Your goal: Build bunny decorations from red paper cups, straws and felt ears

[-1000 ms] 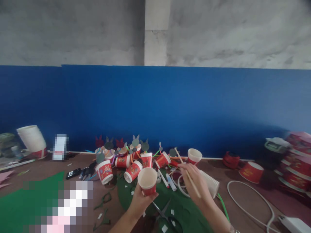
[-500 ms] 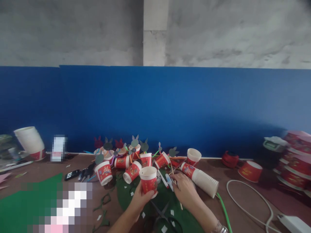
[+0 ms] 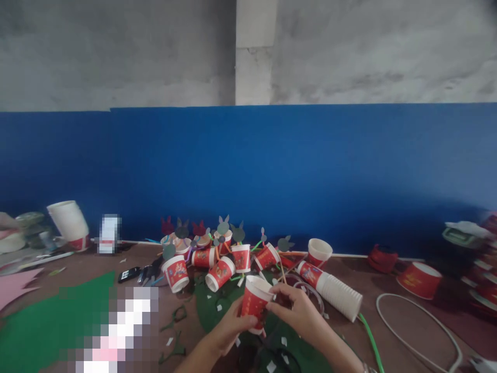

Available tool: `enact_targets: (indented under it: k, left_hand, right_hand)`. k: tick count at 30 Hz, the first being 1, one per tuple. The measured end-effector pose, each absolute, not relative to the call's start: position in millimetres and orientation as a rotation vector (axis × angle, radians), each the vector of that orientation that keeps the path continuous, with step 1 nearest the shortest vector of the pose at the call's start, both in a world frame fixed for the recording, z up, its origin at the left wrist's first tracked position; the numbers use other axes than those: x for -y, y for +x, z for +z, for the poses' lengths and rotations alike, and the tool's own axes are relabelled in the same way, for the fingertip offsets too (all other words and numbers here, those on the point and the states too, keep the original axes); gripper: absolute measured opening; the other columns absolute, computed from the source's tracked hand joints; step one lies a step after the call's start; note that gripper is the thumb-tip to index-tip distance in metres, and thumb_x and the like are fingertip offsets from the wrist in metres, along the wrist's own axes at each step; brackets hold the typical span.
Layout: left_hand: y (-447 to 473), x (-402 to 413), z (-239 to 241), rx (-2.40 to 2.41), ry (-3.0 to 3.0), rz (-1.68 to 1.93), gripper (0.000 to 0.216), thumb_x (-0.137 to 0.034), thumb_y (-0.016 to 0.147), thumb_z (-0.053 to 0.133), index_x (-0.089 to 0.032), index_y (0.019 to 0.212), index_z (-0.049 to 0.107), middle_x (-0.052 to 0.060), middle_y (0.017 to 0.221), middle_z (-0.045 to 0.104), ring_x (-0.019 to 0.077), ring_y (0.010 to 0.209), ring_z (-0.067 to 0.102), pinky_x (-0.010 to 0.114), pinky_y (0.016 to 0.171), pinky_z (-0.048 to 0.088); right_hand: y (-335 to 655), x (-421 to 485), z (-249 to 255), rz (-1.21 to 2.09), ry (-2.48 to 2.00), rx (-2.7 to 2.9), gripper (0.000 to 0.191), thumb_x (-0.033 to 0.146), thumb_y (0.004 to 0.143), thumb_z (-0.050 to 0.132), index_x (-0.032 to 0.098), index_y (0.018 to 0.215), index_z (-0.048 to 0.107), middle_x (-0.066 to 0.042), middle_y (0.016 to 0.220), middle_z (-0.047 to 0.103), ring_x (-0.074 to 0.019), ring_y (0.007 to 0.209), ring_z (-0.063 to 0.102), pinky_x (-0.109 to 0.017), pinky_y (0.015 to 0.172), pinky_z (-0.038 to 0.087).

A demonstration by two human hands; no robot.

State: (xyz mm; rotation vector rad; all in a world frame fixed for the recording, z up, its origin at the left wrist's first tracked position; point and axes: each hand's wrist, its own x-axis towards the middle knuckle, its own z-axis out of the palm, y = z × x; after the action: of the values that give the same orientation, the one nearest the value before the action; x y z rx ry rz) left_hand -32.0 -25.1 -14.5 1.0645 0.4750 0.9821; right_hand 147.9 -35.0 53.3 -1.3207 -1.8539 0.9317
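A red paper cup (image 3: 254,304) with a white rim is in my left hand (image 3: 232,327), its fingers wrapped round the left side and base. The cup leans slightly, mouth up. My right hand (image 3: 300,310) is at the cup's right side, with thumb and forefinger closed at the rim and upper wall. Whether anything small sits between those fingers is hidden. Below the hands lies green paper (image 3: 207,305) with white scraps, and dark scissors (image 3: 285,357) lie partly covered. A thin stick (image 3: 282,269) stands out behind the right hand.
Red cups with paper rabbit heads (image 3: 223,225) crowd the back. A nested cup stack (image 3: 334,290) lies at right, near a white cable (image 3: 417,295) and a red tub (image 3: 419,280). Green sheets (image 3: 58,316), pink paper (image 3: 17,285) and keys (image 3: 129,274) lie left.
My right hand has left the markers on the table and come to the cup. My left hand has tilted the cup and brought it slightly right and lower. The view has turned left.
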Motion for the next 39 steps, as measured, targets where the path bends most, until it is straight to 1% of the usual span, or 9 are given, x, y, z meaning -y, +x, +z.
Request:
enact_targets:
  k: [4, 8, 11, 20, 24, 29, 33, 36, 39]
  left_hand:
    - [-33.3, 25.3, -13.4, -0.413, 1.039, 0.900, 0.054, -0.040, 0.058, 0.078, -0.011, 0.101, 0.064, 0.005, 0.073, 0.059, 0.0154, 0.060, 0.056, 0.032, 0.059, 0.049]
    - [-36.0, 27.1, -13.4, -0.387, 0.988, 0.853, 0.048, -0.034, 0.059, 0.076, -0.009, 0.098, 0.065, 0.008, 0.074, 0.062, 0.0156, 0.060, 0.058, 0.030, 0.059, 0.050]
    - [-36.9, 27.9, -12.1, -0.376, 0.975, 0.834, 0.046, -0.032, 0.059, 0.076, -0.009, 0.098, 0.066, 0.008, 0.075, 0.063, 0.0160, 0.061, 0.059, 0.029, 0.058, 0.051]
    - [-36.3, 30.4, -7.8, -0.360, 0.928, 0.793, 0.046, -0.034, 0.058, 0.076, -0.008, 0.095, 0.065, 0.008, 0.074, 0.062, 0.0157, 0.058, 0.059, 0.029, 0.057, 0.051]
    - [-38.0, 31.3, -8.9, -0.367, 0.912, 0.806, 0.046, -0.038, 0.060, 0.074, -0.007, 0.093, 0.065, 0.008, 0.071, 0.062, 0.0165, 0.057, 0.060, 0.030, 0.055, 0.050]
    - [-38.6, 30.4, -7.9, -0.365, 0.946, 0.799, 0.045, -0.040, 0.061, 0.073, -0.008, 0.092, 0.065, 0.008, 0.072, 0.063, 0.0161, 0.057, 0.060, 0.029, 0.056, 0.049]
    - [-38.4, 29.8, -6.9, -0.364, 0.981, 0.779, 0.051, -0.040, 0.061, 0.074, -0.009, 0.100, 0.063, 0.008, 0.076, 0.062, 0.0156, 0.060, 0.059, 0.030, 0.058, 0.050]
    - [-38.6, 30.8, -6.0, -0.395, 0.994, 0.780, 0.055, -0.038, 0.060, 0.076, -0.010, 0.105, 0.062, 0.007, 0.077, 0.062, 0.0162, 0.062, 0.058, 0.031, 0.060, 0.049]
    - [-38.7, 32.0, -4.8, -0.447, 1.009, 0.818, 0.059, -0.036, 0.058, 0.078, -0.011, 0.108, 0.061, 0.007, 0.081, 0.063, 0.0167, 0.065, 0.058, 0.031, 0.063, 0.047]
  right_hand:
    - [148.9, 34.4, 54.9, 1.208, -1.275, 1.802, 0.017, 0.031, 0.073, 0.062, 0.015, 0.077, 0.059, 0.004, 0.049, 0.055, -0.0108, 0.045, 0.052, -0.020, 0.044, 0.030]
    - [150.7, 35.7, 59.4, 1.364, -1.198, 1.805, 0.015, 0.030, 0.074, 0.061, 0.015, 0.072, 0.057, 0.002, 0.050, 0.062, -0.0102, 0.043, 0.054, -0.018, 0.043, 0.027]
    - [152.9, 36.6, 61.0, 1.387, -1.177, 1.842, 0.011, 0.026, 0.076, 0.057, 0.015, 0.073, 0.058, 0.001, 0.051, 0.065, -0.0097, 0.043, 0.054, -0.018, 0.042, 0.026]
    - [150.7, 41.7, 64.5, 1.363, -1.112, 1.873, 0.011, 0.014, 0.075, 0.048, 0.016, 0.074, 0.059, 0.002, 0.054, 0.067, -0.0105, 0.050, 0.058, -0.020, 0.053, 0.041]
    - [152.2, 38.4, 61.0, 1.439, -1.031, 1.814, 0.012, 0.021, 0.078, 0.050, 0.015, 0.078, 0.060, -0.001, 0.059, 0.069, -0.0135, 0.057, 0.063, -0.023, 0.057, 0.045]
    - [153.6, 36.6, 59.5, 1.495, -1.029, 1.775, 0.018, 0.031, 0.076, 0.061, 0.013, 0.081, 0.059, -0.005, 0.067, 0.072, -0.0142, 0.059, 0.063, -0.024, 0.059, 0.046]
    - [154.1, 36.0, 55.2, 1.459, -1.128, 1.771, 0.025, 0.038, 0.076, 0.062, 0.014, 0.073, 0.058, -0.004, 0.063, 0.071, -0.0115, 0.050, 0.059, -0.020, 0.051, 0.042]
    - [154.5, 35.7, 50.9, 1.442, -1.157, 1.801, 0.024, 0.039, 0.079, 0.059, 0.015, 0.075, 0.057, -0.001, 0.058, 0.069, -0.0098, 0.045, 0.056, -0.018, 0.045, 0.038]
    - [152.7, 36.2, 49.0, 1.448, -1.152, 1.803, 0.024, 0.040, 0.081, 0.057, 0.016, 0.077, 0.055, 0.001, 0.055, 0.066, -0.0104, 0.044, 0.057, -0.018, 0.043, 0.039]
